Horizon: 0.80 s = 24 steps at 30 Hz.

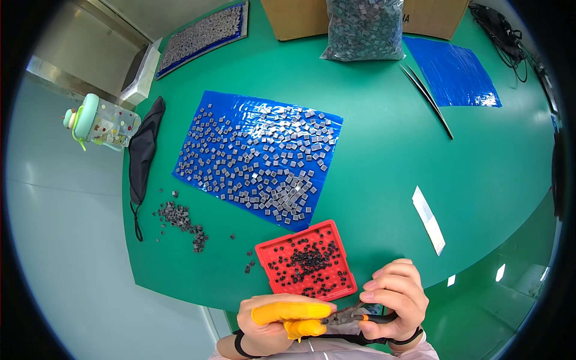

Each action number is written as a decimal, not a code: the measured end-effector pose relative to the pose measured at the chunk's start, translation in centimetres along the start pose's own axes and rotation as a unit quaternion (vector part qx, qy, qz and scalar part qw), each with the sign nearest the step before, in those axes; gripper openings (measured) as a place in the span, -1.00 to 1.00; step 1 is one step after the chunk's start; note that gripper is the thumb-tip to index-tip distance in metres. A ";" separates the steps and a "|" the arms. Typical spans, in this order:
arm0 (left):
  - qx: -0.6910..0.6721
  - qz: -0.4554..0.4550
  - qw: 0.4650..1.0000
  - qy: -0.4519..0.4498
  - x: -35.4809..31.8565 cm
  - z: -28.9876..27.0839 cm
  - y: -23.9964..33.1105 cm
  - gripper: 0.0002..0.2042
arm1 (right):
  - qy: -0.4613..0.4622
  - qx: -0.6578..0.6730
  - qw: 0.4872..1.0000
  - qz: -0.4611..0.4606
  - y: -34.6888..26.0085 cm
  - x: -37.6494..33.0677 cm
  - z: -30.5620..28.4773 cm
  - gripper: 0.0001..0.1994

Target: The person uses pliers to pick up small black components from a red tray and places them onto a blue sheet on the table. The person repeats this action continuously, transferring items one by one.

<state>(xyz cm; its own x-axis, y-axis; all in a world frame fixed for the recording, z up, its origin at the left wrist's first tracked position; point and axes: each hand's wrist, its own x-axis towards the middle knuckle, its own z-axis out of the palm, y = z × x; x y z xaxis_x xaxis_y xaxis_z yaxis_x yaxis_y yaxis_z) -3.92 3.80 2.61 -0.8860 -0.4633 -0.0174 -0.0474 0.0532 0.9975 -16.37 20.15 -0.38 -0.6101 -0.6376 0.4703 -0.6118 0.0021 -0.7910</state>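
Observation:
My left hand (264, 324), with yellow covers on its thumb and a finger, pinches a tiny black part (324, 321) at the jaws of the pliers. The small pliers (345, 315), with dark grips and some orange, are in my right hand (399, 297), its fingers curled around the handles. Both hands are at the near edge of the table, just below a red tray (344, 252). Many small round black parts (312, 258) lie scattered in that tray, thickest in the middle.
Beyond the tray, a blue sheet (225, 103) carries many small grey squares. Dark bits (175, 215) are heaped at left beside a black strap pouch (143, 153) and a bottle (108, 123). Tweezers (427, 99), a white strip (427, 219) and a filled clear bag (365, 30) are farther off.

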 end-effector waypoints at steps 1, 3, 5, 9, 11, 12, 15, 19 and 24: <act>-0.014 -0.023 1.000 0.007 0.1 0.3 0.4 -0.80 | 0.000 0.000 1.000 0.000 0.0 0.0 0.0 -0.63; -0.167 -0.063 0.982 0.067 -0.2 1.2 1.0 -0.80 | 0.001 0.002 1.000 -0.001 0.0 0.1 0.0 -0.64; -0.180 -0.048 0.981 0.054 -0.4 1.0 0.8 -0.80 | 0.004 0.005 1.000 -0.003 0.0 0.1 0.1 -0.64; -0.038 0.031 0.998 -0.031 -0.2 -0.4 -0.6 -0.83 | 0.002 0.005 1.000 0.001 0.1 0.0 0.0 -0.64; -0.008 0.046 0.998 -0.033 0.0 -0.5 -0.6 -0.85 | -0.001 0.002 1.000 0.001 0.1 0.0 -0.1 -0.64; 0.001 0.047 0.999 -0.014 0.0 -0.4 -0.5 -0.85 | 0.000 0.005 1.000 0.001 0.1 0.0 -0.1 -0.64; 0.018 0.048 0.998 0.024 0.1 0.1 0.2 -0.85 | 0.003 0.010 1.000 0.002 0.1 0.0 0.0 -0.64; 0.012 0.028 0.999 0.036 -0.3 0.1 0.1 -0.85 | 0.006 0.007 1.000 -0.001 0.1 0.0 0.0 -0.64; -0.018 0.007 1.000 0.015 -0.1 -0.2 0.0 -0.84 | 0.009 0.000 1.000 -0.002 0.0 -0.1 0.0 -0.64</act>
<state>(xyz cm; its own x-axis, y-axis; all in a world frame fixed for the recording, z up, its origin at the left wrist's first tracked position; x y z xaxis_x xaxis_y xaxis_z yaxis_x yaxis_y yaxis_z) -3.74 3.72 2.66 -0.8723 -0.4890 -0.0023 -0.0187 0.0287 0.9994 -16.34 20.23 -0.43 -0.6173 -0.6235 0.4797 -0.6139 0.0003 -0.7894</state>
